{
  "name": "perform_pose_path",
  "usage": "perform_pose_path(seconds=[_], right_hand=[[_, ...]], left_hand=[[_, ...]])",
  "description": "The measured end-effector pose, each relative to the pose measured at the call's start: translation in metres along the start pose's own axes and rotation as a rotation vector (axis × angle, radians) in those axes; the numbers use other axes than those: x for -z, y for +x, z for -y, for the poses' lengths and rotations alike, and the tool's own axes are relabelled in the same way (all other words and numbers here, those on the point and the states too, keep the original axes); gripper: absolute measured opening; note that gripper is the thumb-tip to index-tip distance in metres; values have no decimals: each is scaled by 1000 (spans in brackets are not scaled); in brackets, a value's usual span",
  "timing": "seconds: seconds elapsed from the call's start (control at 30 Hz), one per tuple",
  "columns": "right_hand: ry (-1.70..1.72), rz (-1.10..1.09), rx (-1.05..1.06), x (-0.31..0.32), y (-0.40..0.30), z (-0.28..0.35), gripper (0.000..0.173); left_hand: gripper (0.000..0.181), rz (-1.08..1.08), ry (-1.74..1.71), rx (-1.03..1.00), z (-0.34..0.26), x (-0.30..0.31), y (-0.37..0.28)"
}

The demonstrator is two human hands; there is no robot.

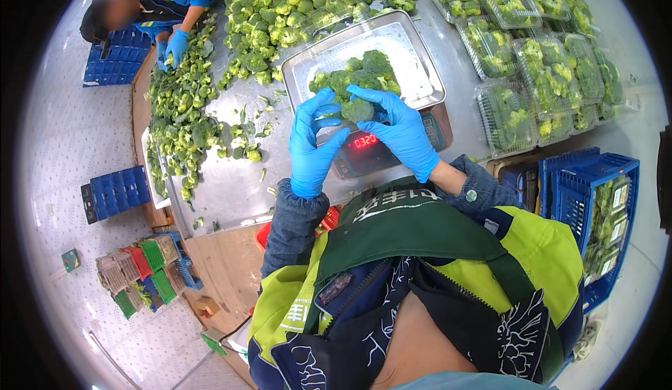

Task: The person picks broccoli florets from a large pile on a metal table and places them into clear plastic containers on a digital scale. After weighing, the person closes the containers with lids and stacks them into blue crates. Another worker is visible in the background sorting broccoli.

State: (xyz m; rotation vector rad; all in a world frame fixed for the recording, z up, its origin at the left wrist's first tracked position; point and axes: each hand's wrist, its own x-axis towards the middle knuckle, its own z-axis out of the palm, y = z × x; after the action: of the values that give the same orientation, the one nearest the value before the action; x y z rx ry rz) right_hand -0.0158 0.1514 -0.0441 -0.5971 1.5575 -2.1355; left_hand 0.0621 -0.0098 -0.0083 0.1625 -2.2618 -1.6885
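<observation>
My left hand, in a blue glove, is at the near left side of a broccoli floret, with its thumb and fingers apart. My right hand, gloved alike, curves round the floret's right side. Whether either one grips the floret is hard to tell. More broccoli florets lie just beyond, on a metal tray. That tray rests on a digital scale with a lit red display, partly hidden by my right hand.
Heaps of broccoli florets cover the far side of the metal table. Lidded clear plastic boxes of broccoli are stacked at right, above a blue crate. A co-worker's gloved hands handle florets at upper left.
</observation>
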Motion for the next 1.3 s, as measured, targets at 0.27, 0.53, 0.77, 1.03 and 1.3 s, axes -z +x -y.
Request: perform_pose_path(seconds=[0.27, 0.53, 0.77, 1.03, 1.3], right_hand=[[-33, 1, -49, 1, -3, 10, 56], [-318, -189, 97, 36, -22, 12, 44], [-294, -236, 144, 39, -35, 7, 33], [-424, -282, 216, 57, -14, -1, 27], [-378, -315, 104, 89, -5, -17, 28]], left_hand=[[47, -31, 71, 78, -1, 7, 3], [34, -283, -179, -47, 15, 17, 67], [27, -281, 503, -211, 69, 9, 85], [22, -61, 515, -127, 90, 33, 91], [37, -157, -155, 358, 124, 82, 105]])
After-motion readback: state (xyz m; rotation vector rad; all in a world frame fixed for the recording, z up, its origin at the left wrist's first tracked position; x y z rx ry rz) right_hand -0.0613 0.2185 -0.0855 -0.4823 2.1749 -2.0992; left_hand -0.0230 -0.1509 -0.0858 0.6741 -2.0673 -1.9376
